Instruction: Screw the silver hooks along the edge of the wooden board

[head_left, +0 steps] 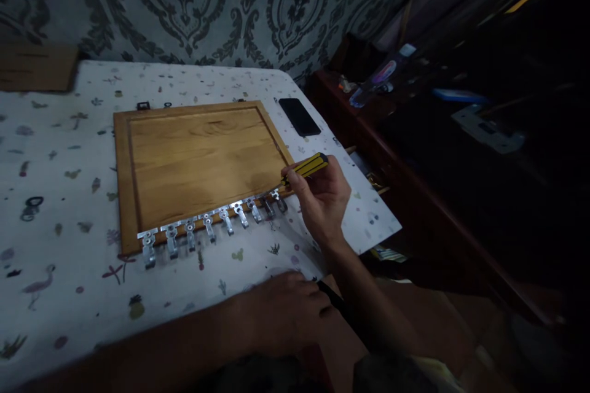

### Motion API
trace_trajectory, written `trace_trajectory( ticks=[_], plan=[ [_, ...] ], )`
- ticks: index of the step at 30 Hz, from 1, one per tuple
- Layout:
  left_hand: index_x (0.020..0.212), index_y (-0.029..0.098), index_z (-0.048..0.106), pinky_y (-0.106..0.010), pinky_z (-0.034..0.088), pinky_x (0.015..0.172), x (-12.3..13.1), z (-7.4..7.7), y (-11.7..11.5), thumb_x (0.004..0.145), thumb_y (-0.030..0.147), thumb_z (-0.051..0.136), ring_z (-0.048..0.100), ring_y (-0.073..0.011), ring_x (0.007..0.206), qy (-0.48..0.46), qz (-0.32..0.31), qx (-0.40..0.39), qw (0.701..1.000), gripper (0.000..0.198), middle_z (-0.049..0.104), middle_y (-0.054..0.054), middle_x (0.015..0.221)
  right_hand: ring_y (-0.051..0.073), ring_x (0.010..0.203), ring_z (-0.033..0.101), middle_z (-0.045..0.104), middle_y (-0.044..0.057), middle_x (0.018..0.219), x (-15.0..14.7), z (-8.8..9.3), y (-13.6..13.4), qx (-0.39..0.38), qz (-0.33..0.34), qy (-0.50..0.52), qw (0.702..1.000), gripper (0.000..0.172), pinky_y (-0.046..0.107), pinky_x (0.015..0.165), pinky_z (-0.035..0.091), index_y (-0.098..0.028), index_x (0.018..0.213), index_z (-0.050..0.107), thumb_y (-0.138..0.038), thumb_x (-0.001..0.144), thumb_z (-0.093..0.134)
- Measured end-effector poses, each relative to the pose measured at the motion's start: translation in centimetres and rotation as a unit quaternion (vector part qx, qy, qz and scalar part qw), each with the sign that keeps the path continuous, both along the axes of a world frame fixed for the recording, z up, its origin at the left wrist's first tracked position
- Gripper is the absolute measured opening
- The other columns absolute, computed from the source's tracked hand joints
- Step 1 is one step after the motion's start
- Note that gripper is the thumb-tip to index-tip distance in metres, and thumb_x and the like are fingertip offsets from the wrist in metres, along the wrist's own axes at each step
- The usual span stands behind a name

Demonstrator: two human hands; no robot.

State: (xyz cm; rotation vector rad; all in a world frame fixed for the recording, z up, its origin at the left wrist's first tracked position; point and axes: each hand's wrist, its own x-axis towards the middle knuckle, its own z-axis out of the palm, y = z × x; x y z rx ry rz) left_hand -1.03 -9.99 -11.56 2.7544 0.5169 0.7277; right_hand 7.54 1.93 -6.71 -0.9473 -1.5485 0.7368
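A framed wooden panel [203,159] lies flat on the patterned white tablecloth. Along its near edge sits a row of several silver metal hinges [208,227], their arms pointing towards me. My right hand [318,196] grips a yellow-and-black screwdriver [311,166], its shaft slanting down to the left over the hinges near the panel's right corner. My left hand [290,310] rests at the table's near edge, palm down and holding nothing that I can see; its fingers are dark and blurred.
A black phone [299,116] lies right of the panel. Cardboard [37,67] is at the far left. Small dark metal parts [144,106] lie behind the panel. A plastic bottle [380,77] lies on the dark red furniture [391,147] at the right.
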Motion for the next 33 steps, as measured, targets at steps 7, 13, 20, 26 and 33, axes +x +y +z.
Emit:
trace_trajectory(
  ticks=[7, 13, 20, 26, 33],
  plan=[
    [0.093, 0.014, 0.064, -0.031, 0.044, 0.065, 0.03, 0.17, 0.06, 0.089, 0.02, 0.063, 0.061, -0.0158, 0.075, -0.006, 0.006, -0.004, 1.0, 0.007, 0.065, -0.001, 0.081, 0.015, 0.067, 0.06, 0.06, -0.001, 0.077, 0.13, 0.06, -0.12, 0.005, -0.011, 0.002, 1.0, 0.023, 0.031, 0.054, 0.052, -0.027, 0.085, 0.052, -0.039, 0.087, 0.071],
    [0.094, 0.014, 0.064, -0.031, 0.045, 0.067, -0.08, 0.42, 0.17, 0.089, 0.019, 0.063, 0.063, -0.0162, 0.079, 0.012, -0.007, -0.017, 1.0, 0.007, 0.067, -0.002, 0.085, 0.016, 0.069, 0.06, 0.062, 0.0, 0.079, 0.25, -0.27, 0.16, 0.018, -0.015, -0.023, 0.999, 0.022, 0.032, 0.056, 0.053, -0.027, 0.087, 0.055, -0.041, 0.087, 0.071],
    [0.092, 0.014, 0.064, -0.031, 0.044, 0.063, 0.15, 0.25, 0.26, 0.087, 0.017, 0.062, 0.064, -0.0161, 0.073, -0.014, 0.001, 0.012, 1.0, 0.006, 0.065, -0.002, 0.08, 0.016, 0.07, 0.061, 0.062, -0.003, 0.079, 0.22, -0.31, 0.64, 0.046, -0.014, -0.075, 0.996, 0.023, 0.034, 0.064, 0.055, -0.027, 0.089, 0.057, -0.04, 0.084, 0.075],
    [0.091, 0.016, 0.064, -0.03, 0.044, 0.064, 0.11, 0.07, 0.19, 0.089, 0.016, 0.059, 0.064, -0.0159, 0.074, -0.013, 0.004, 0.017, 1.0, 0.005, 0.065, -0.003, 0.08, 0.015, 0.066, 0.057, 0.058, -0.002, 0.075, -0.02, -0.03, 0.36, 0.061, -0.026, -0.044, 0.997, 0.019, 0.032, 0.058, 0.052, -0.028, 0.086, 0.056, -0.037, 0.086, 0.073],
    [0.088, 0.015, 0.063, -0.031, 0.043, 0.06, 0.03, 0.27, 0.38, 0.087, 0.016, 0.062, 0.064, -0.0156, 0.073, -0.019, -0.001, 0.006, 1.0, 0.002, 0.065, -0.002, 0.077, 0.014, 0.06, 0.053, 0.056, -0.002, 0.073, 0.2, 0.4, -0.05, 0.054, -0.054, -0.009, 0.997, 0.024, 0.03, 0.051, 0.049, -0.027, 0.084, 0.052, -0.039, 0.086, 0.073]
  ],
)
